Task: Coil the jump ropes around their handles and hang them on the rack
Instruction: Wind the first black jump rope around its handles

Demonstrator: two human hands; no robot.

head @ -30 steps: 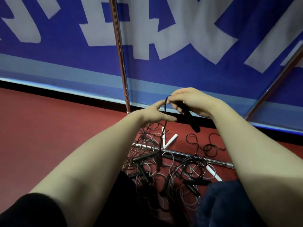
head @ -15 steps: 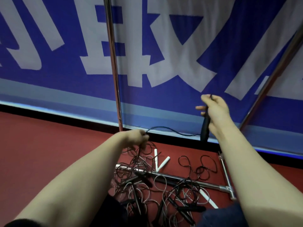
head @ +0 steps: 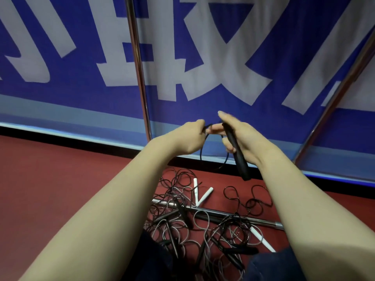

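My right hand (head: 241,136) grips a black jump-rope handle (head: 237,153) that points down and to the right. Its thin black cord (head: 220,166) hangs in a loop below both hands. My left hand (head: 188,138) pinches that cord close to the handle's top end, almost touching the right hand. On the red floor below lies a tangled pile of jump ropes (head: 194,224) with black handles and white handles (head: 204,196). The rack's upright pole (head: 140,78) rises just left of my hands; its base bar (head: 229,217) lies under the pile.
A blue banner with large white characters (head: 203,57) hangs right behind the rack. A second slanted metal pole (head: 336,92) stands at the right. Bare red floor (head: 60,179) stretches to the left. My knees in dark trousers (head: 272,266) sit at the bottom edge.
Half a second ago my hands were spread apart with the cord stretched between them. Now they have come together, and the cord hangs in a loop beneath them.
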